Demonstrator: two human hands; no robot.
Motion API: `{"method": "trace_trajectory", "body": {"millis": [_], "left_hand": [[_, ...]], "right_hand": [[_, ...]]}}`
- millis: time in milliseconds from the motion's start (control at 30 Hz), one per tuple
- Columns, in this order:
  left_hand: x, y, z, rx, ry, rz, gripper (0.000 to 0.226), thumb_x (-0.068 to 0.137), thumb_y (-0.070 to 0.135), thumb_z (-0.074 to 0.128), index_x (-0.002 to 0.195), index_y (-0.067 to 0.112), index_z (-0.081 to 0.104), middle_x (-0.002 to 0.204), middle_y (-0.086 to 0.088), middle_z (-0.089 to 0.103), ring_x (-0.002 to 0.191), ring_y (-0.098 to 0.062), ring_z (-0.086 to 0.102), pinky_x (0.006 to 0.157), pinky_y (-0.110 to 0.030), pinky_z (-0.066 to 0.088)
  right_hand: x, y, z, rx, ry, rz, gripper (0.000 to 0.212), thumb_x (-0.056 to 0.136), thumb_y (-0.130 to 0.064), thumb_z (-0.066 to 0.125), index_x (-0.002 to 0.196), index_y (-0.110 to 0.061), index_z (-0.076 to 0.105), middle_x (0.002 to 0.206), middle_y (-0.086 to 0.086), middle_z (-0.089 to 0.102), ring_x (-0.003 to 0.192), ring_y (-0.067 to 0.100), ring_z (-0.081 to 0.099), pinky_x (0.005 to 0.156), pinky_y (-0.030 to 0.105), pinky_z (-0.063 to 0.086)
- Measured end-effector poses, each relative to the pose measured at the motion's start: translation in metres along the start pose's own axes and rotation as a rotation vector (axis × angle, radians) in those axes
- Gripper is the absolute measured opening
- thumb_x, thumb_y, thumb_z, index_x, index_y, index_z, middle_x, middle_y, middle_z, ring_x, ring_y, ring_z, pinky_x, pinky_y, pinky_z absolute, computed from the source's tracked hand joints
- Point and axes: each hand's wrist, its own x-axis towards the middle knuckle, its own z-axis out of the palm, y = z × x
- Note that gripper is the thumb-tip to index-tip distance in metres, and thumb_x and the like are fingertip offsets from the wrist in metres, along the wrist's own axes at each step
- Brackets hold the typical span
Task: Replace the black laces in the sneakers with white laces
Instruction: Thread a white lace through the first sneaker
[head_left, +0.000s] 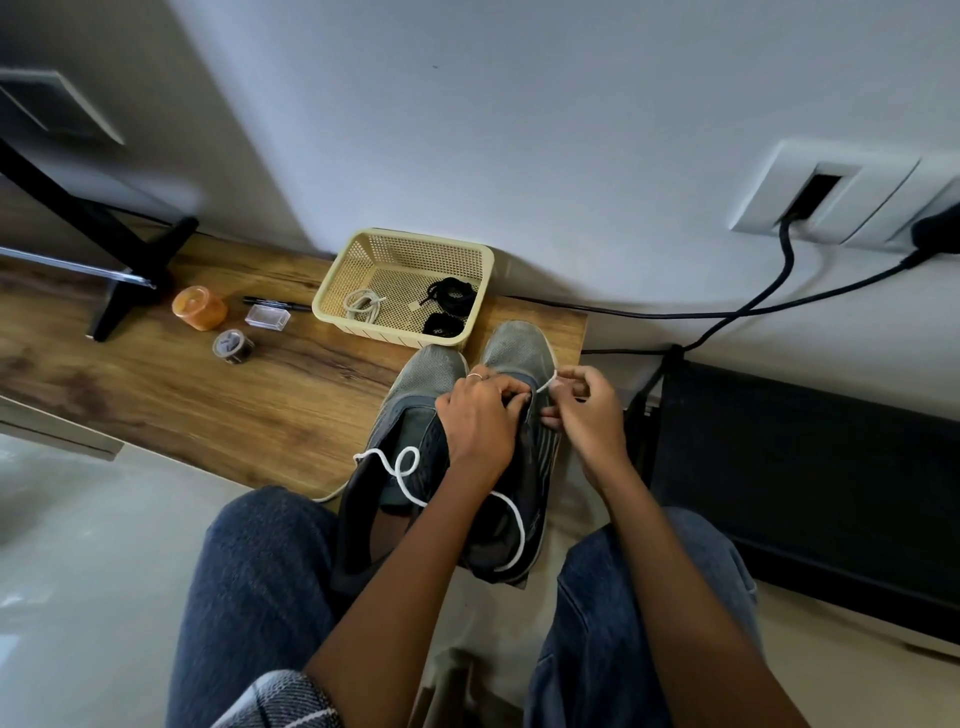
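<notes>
In the head view, two grey shoes are set side by side at the wooden shelf's edge. The right shoe's opening is gripped by the left hand. The white lace is pinched by the right hand at 3 o'clock. At 12 o'clock, black laces lie in a basket.

A single head-worn camera is looking forward and steeply down from the person's own viewpoint, with no second view to share the scene. It is sitting close above the hands, the left hand and right hand falling near the frame's centre. The person's knees are filling the bottom edge. The wooden desk is running across the middle, and the wall is taking up the top. The wide lens is bending straight edges outward towards the corners.
</notes>
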Motion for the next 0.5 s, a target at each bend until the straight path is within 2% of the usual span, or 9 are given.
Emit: {"method": "trace_trajectory", "body": {"millis": [133, 267, 300, 367, 433, 500], "left_hand": [[-0.001, -0.003, -0.007, 0.004, -0.087, 0.028, 0.021, 0.094, 0.034, 0.058, 0.111, 0.031, 0.069, 0.114, 0.003, 0.060, 0.112, -0.017, 0.051, 0.091, -0.037, 0.036], [-0.011, -0.001, -0.015, -0.069, -0.091, 0.008, 0.024, 0.098, 0.031, 0.050, 0.111, 0.027, 0.069, 0.112, 0.000, 0.065, 0.109, -0.020, 0.053, 0.095, -0.040, 0.039], [-0.015, 0.001, -0.017, -0.118, -0.064, -0.009, 0.026, 0.099, 0.031, 0.047, 0.106, 0.023, 0.070, 0.106, -0.001, 0.067, 0.104, -0.022, 0.056, 0.092, -0.041, 0.040], [-0.028, 0.005, -0.021, -0.191, -0.015, -0.019, 0.029, 0.098, 0.036, 0.047, 0.099, 0.018, 0.070, 0.097, -0.002, 0.069, 0.096, -0.021, 0.060, 0.090, -0.041, 0.043], [-0.042, 0.006, -0.024, -0.168, -0.006, 0.018, 0.029, 0.094, 0.041, 0.054, 0.103, 0.019, 0.070, 0.100, 0.001, 0.069, 0.098, -0.018, 0.058, 0.092, -0.039, 0.043], [-0.052, 0.006, -0.022, -0.085, -0.015, 0.058, 0.030, 0.090, 0.038, 0.059, 0.109, 0.017, 0.068, 0.105, 0.000, 0.067, 0.103, -0.018, 0.055, 0.093, -0.035, 0.043]], "right_hand": [[0.001, 0.004, -0.001, -0.132, -0.040, -0.123, 0.022, 0.088, -0.012, 0.062, 0.109, -0.020, 0.061, 0.096, 0.013, 0.059, 0.080, 0.023, 0.066, 0.062, 0.025, 0.057], [-0.004, 0.002, 0.002, -0.356, -0.033, -0.298, 0.028, 0.089, -0.014, 0.060, 0.112, -0.029, 0.061, 0.095, -0.003, 0.048, 0.081, 0.022, 0.062, 0.072, 0.041, 0.057], [-0.005, 0.001, 0.003, -0.372, -0.028, -0.313, 0.026, 0.089, -0.013, 0.059, 0.110, -0.027, 0.063, 0.096, -0.004, 0.048, 0.084, 0.021, 0.061, 0.074, 0.040, 0.056], [-0.008, -0.002, 0.004, -0.433, -0.011, -0.328, 0.017, 0.091, -0.010, 0.057, 0.102, -0.019, 0.066, 0.097, -0.001, 0.050, 0.086, 0.017, 0.057, 0.074, 0.027, 0.049], [-0.010, -0.005, 0.005, -0.501, -0.002, -0.331, 0.011, 0.091, -0.009, 0.055, 0.091, -0.013, 0.066, 0.095, 0.000, 0.051, 0.083, 0.014, 0.052, 0.067, 0.017, 0.039], [-0.011, -0.009, 0.007, -0.521, 0.001, -0.326, 0.012, 0.090, -0.007, 0.053, 0.081, -0.011, 0.061, 0.091, 0.001, 0.050, 0.079, 0.015, 0.050, 0.065, 0.022, 0.040]]}}
